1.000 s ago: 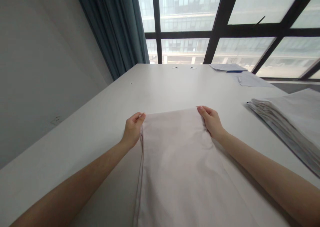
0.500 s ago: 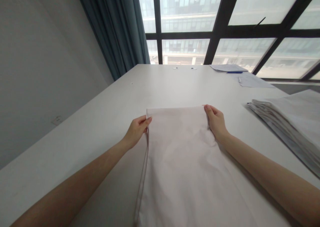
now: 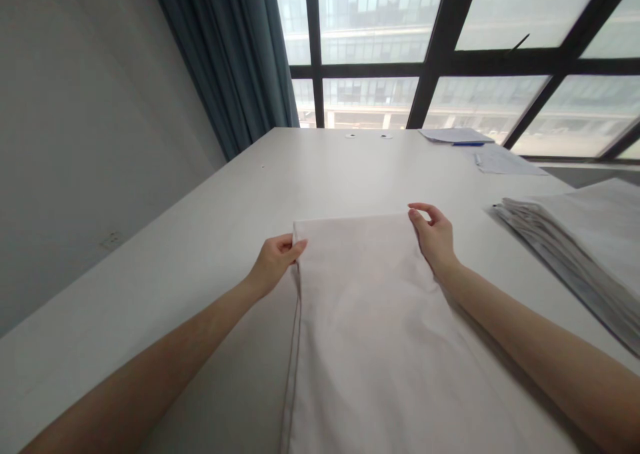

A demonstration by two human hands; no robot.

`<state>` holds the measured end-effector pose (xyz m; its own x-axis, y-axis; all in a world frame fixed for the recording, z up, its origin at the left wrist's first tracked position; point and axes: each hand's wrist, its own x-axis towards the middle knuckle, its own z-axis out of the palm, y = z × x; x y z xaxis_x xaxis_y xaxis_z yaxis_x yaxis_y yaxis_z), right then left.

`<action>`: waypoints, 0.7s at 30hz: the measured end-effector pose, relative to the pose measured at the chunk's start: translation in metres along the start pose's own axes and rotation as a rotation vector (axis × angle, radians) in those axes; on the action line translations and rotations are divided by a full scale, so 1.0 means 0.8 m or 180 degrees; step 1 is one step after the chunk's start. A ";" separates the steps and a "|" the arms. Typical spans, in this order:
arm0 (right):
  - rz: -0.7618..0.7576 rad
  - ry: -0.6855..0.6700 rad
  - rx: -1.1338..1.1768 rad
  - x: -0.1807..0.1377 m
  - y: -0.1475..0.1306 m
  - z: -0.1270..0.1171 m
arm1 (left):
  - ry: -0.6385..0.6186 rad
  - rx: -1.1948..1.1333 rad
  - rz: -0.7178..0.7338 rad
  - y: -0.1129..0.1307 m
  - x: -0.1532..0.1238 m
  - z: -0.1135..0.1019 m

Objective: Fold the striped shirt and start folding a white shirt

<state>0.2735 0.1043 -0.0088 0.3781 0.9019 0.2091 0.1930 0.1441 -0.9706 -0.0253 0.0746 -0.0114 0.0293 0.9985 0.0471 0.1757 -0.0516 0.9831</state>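
Note:
A long piece of white folded cloth [image 3: 370,321] lies over the table, running from its straight far edge down to the bottom of the head view. My left hand [image 3: 274,259] pinches the far left corner, thumb on top and fingers underneath. At the far right corner, my right hand [image 3: 434,237] has its thumb on the cloth edge, the forefinger raised and stretched out just beyond it; its other fingers are mostly hidden. Layered edges show along the cloth's left side, and soft wrinkles run across its middle.
On the right lies a stack of folded white cloth [image 3: 580,241]. Papers [image 3: 510,161] and a blue pen [image 3: 468,144] rest at the table's [image 3: 200,241] far right. A blue curtain [image 3: 235,61] and windows stand behind; a grey wall borders the left.
My right forefinger has lifted away from the cloth's corner. The left corner has come slightly nearer with my left hand, and the cloth's left edge below has shifted to the right.

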 end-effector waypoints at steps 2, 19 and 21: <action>-0.0007 0.0061 -0.0059 0.001 0.001 0.000 | 0.0001 0.0072 0.0041 0.001 0.000 0.000; -0.0737 -0.1031 -0.1112 0.003 0.013 -0.010 | 0.0274 -0.0380 0.0336 -0.006 0.001 0.000; -0.0915 -0.1092 -0.1280 0.001 0.012 -0.009 | 0.0258 -0.0342 0.0362 -0.006 0.001 0.001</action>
<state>0.2823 0.1038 -0.0172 -0.0409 0.9391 0.3411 0.5968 0.2968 -0.7455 -0.0255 0.0757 -0.0166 -0.0372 0.9849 0.1691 0.0694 -0.1663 0.9836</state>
